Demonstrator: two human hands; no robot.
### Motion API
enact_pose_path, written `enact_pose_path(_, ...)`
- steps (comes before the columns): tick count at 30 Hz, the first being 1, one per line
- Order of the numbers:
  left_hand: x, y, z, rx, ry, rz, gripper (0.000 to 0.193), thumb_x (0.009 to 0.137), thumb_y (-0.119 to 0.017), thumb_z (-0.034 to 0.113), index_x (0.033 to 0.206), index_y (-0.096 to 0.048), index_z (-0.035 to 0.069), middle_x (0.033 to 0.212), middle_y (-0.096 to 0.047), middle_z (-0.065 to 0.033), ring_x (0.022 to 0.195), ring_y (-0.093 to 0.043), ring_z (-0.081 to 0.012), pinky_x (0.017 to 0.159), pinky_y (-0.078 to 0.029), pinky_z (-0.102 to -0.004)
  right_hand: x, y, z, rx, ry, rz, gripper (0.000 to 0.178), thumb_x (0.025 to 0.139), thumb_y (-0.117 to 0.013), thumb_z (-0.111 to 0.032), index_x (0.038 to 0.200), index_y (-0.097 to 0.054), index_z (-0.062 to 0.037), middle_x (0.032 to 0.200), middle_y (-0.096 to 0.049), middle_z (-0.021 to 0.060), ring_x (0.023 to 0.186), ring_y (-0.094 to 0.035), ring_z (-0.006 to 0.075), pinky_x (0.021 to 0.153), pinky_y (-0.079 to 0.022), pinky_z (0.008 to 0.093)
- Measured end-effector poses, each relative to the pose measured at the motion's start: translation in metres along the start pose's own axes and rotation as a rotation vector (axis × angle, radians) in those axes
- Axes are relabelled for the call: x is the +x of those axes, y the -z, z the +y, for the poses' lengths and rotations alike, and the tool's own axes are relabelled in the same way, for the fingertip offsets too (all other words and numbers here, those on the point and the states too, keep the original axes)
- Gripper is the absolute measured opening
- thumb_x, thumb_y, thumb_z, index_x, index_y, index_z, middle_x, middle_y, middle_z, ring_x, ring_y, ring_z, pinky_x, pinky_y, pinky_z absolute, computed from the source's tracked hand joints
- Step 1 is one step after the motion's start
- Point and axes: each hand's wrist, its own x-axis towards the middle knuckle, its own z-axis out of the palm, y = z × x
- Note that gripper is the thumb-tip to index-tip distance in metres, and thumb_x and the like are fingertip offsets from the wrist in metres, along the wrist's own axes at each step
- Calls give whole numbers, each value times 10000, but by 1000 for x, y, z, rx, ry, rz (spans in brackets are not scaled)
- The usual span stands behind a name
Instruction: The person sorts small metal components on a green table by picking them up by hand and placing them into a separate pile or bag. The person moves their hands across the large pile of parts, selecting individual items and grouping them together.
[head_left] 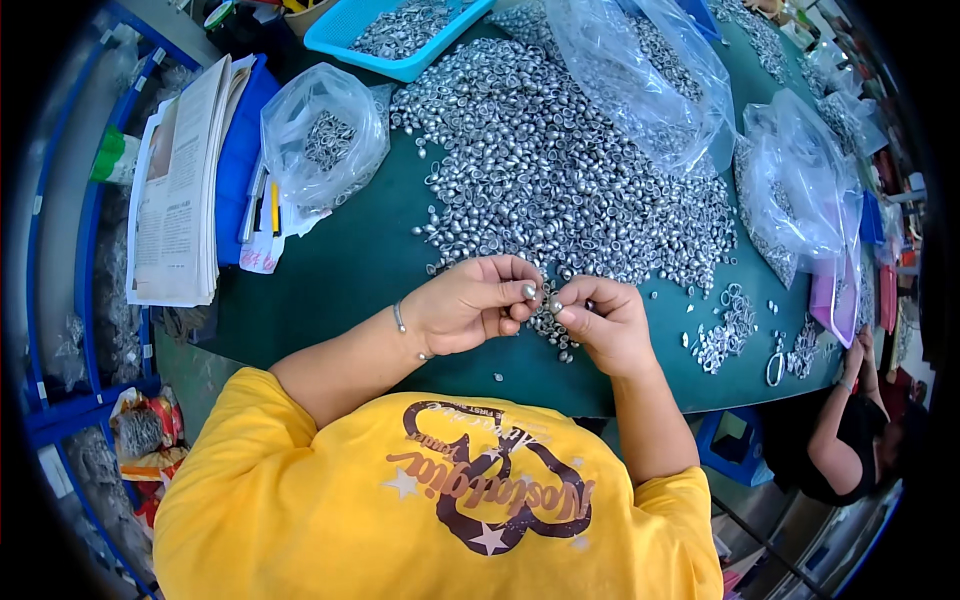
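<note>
Just in front of my yellow shirt, my two hands meet near the close edge of the big heap. My left hand is closed, pinching a small rounded silver metal piece between thumb and forefinger. A similar piece sits in the pinch of my right hand, a little to the right. Below and between the fingers lies a little cluster of such pieces. The large heap of shiny silver metal pieces, some domed and some ring-like, spreads out beyond both hands on the green table.
A clear bag and a stack of papers are at left. Far back stands a blue basket. Another clear bag lies over the heap. Small piles sit at right, near a purple tray and another person's hands.
</note>
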Motion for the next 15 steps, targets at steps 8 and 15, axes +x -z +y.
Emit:
enact_pose_path(8, -4, -1, 0, 77, -44, 134, 188, 843, -527, 11, 1022, -579, -4, 875, -604, -75, 764, -585, -123, 665, -508, -233, 5, 2, 10, 830, -17, -256, 126, 814, -537, -110, 856, -494, 1, 707, -491, 85, 480, -360, 82, 405, -269, 202)
enact_pose_path(15, -17, -1, 12, 132, -156, 275, 152, 848, -482, 57, 944, -589, 10, 837, -587, -61, 710, -547, -104, 571, -445, -192, 32, 8, -9, -741, 282, 274, 62, 774, -610, -54, 825, -621, -19, 682, -599, 79, 562, -562, 201, 494, -431, 288)
